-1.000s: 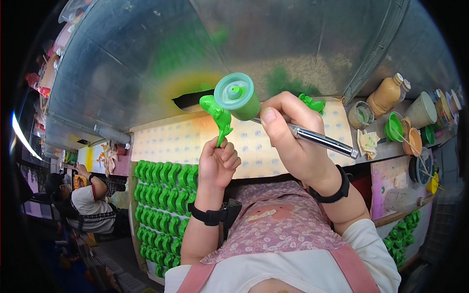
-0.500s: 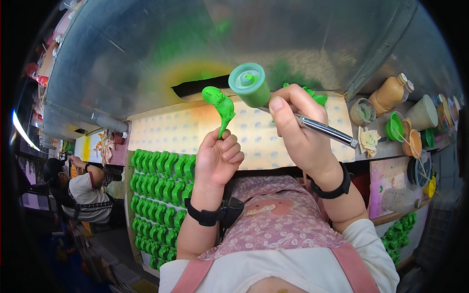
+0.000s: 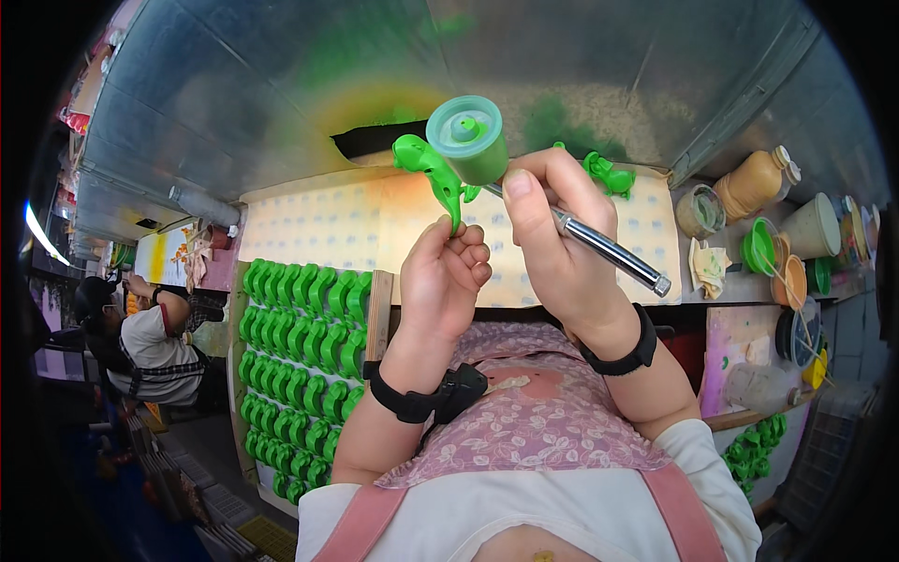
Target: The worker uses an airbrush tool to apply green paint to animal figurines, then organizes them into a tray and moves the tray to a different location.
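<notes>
My left hand [image 3: 445,281] pinches the bottom end of a small bright green figure [image 3: 429,169] and holds it up in front of the metal booth wall. My right hand [image 3: 552,239] grips an airbrush with a silver barrel [image 3: 609,251] and a green paint cup [image 3: 468,139] on top. The cup end sits right beside the green figure, touching or nearly so. Both wrists wear black bands. Another green figure [image 3: 607,173] lies on the yellowish perforated work surface [image 3: 318,225] behind my right hand.
A board with several rows of green pieces [image 3: 304,347] stands at my left. Jars, a brown bottle [image 3: 757,183] and cups with sticks [image 3: 782,253] crowd the right shelf. More green pieces [image 3: 754,445] lie lower right. Another person [image 3: 140,337] sits at far left.
Both hands have drifted slightly right and up with the figure and airbrush. The airbrush cup has come closer over the figure.
</notes>
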Tool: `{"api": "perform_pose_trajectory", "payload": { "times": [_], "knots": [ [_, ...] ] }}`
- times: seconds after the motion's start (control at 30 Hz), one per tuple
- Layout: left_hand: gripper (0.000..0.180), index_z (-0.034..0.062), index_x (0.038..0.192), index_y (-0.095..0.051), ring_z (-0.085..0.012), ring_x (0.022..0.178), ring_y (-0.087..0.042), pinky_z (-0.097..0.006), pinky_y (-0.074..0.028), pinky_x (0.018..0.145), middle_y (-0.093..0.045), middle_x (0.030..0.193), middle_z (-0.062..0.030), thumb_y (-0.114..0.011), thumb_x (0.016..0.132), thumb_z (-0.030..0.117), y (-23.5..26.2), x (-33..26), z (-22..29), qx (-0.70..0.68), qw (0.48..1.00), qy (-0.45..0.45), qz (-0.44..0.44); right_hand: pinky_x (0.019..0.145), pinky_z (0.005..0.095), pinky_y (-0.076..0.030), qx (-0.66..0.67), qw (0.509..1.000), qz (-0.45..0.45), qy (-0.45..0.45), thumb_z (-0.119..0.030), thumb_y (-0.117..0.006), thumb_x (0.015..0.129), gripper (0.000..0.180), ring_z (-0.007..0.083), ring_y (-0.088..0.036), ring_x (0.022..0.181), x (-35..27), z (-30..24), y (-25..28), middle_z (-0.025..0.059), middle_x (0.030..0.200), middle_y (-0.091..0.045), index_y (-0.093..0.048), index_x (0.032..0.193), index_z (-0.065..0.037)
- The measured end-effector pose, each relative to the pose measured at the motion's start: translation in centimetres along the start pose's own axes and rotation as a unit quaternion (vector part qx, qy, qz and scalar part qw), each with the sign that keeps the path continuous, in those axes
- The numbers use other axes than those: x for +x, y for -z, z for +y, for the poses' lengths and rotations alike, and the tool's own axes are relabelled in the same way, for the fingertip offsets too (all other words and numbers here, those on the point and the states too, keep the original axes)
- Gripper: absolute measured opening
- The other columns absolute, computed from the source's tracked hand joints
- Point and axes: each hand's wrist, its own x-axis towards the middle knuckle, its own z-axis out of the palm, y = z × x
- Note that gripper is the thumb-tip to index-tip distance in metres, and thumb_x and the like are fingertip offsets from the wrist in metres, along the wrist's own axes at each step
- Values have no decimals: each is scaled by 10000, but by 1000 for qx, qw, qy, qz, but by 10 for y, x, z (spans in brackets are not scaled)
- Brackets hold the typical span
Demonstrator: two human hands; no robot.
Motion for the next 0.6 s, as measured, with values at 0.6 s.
{"api": "perform_pose_trajectory", "payload": {
  "times": [0.6],
  "knots": [
    [172, 71, 804, -457, -145, 598, -513, -245, -406, 512, -545, 715, -59, -397, 881, 213, 2, 0, 2, 4, 999, -32, -8, 428, 194, -301, 28, 999, -7, -19, -179, -468, 858, 206, 30, -386, 473, 3, -11, 2, -17, 570, -431, -509, 771, 4]
  ]
}}
